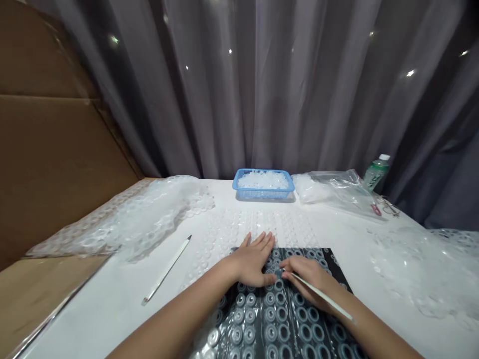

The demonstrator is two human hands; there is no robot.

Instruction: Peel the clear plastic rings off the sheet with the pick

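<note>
My left hand [254,262] lies flat with fingers spread on a clear plastic sheet of round ring shapes [270,314], which lies over a black board [339,271]. Just right of it, my right hand [305,274] pinches a thin pale green stick-like tool [325,297], its tip down at the rings near my left thumb. Beyond the board, the clear sheet continues across the white table [168,299].
A white pen-like tool [168,269] lies at left, near crumpled clear plastic [149,214] and a cardboard box [56,149]. Behind stand a blue basket [264,192] of white pieces, a plastic bag [337,192] and a bottle [376,172]. More clear plastic [430,269] lies right.
</note>
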